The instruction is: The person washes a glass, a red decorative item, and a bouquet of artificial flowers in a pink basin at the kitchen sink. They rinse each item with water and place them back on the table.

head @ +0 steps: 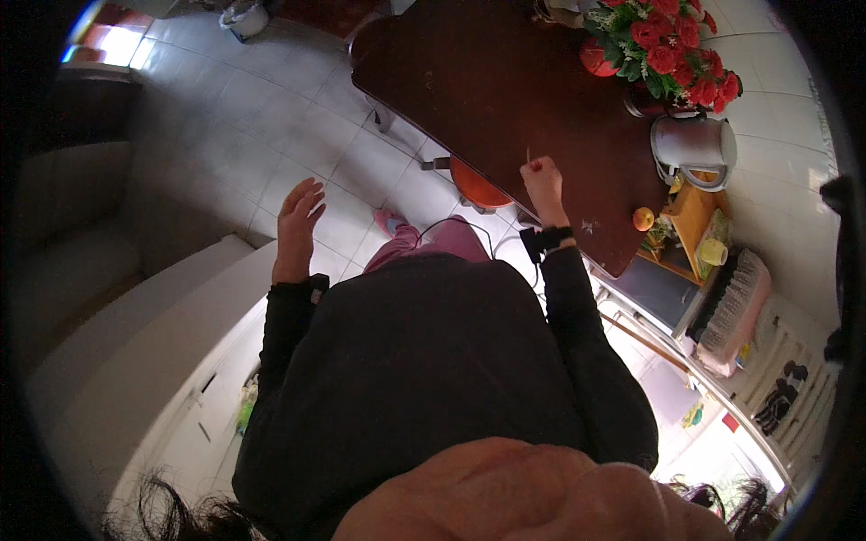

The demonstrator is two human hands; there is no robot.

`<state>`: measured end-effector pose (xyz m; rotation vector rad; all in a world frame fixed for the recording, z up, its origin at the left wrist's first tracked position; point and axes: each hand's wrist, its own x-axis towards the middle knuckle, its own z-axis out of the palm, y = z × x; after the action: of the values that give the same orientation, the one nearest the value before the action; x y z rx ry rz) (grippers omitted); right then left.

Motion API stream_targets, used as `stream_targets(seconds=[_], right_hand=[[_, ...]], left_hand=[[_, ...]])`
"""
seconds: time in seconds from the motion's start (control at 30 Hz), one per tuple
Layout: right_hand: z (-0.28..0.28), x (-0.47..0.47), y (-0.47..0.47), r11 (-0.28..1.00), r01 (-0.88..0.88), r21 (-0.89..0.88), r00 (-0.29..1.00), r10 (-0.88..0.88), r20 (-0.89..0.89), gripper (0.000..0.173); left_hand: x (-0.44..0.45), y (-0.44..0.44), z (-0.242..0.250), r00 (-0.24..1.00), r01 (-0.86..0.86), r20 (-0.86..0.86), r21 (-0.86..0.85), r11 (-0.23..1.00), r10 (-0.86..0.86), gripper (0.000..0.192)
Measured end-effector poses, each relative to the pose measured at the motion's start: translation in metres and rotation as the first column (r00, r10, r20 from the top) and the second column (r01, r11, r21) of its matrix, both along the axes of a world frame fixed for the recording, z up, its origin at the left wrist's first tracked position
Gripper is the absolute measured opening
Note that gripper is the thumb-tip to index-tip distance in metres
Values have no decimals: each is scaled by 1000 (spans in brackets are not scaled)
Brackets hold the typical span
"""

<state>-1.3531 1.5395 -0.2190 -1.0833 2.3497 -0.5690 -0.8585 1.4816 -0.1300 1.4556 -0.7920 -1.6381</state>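
Note:
My right hand (543, 184) is over the near edge of a dark wooden table (487, 88), its fingers curled closed. A thin, stick-like object (528, 155) juts up from the fingertips; it is too small to name. My left hand (298, 226) is held in the air above the tiled floor (298, 128), left of the table. Its fingers are slightly bent and apart, and I see nothing in it. Each wrist wears a black strap. Right of my right hand an apple (643, 218) lies on the table near its far edge.
An electric kettle (690, 145) and red artificial-looking flowers (676, 54) stand along the wall side. A wooden rack (697, 223) holds a yellow cup (713, 252). An orange stool (477, 186) is partly under the table. A radiator (785, 379) lines the right wall.

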Motion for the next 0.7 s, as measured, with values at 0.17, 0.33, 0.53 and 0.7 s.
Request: stream_targets(seconds=[0.17, 0.33, 0.53, 0.7], right_hand=[[10, 13, -56, 991, -92, -100, 984, 75, -163, 20], [11, -4, -101, 987, -149, -67, 964, 129, -231, 21], [25, -55, -192, 978, 152, -142, 980, -130, 150, 37], [19, -101, -256, 783, 455, -424, 703, -24, 710, 50]], left_hand=[[-2, -26, 6, 999, 31, 9, 19, 999, -31, 43], [-46, -76, 20, 968, 250, -13, 33, 968, -249, 43], [-141, -166, 19, 809, 584, -33, -57, 810, -586, 45], [-241, -234, 6, 659, 746, -34, -92, 659, -751, 45]])
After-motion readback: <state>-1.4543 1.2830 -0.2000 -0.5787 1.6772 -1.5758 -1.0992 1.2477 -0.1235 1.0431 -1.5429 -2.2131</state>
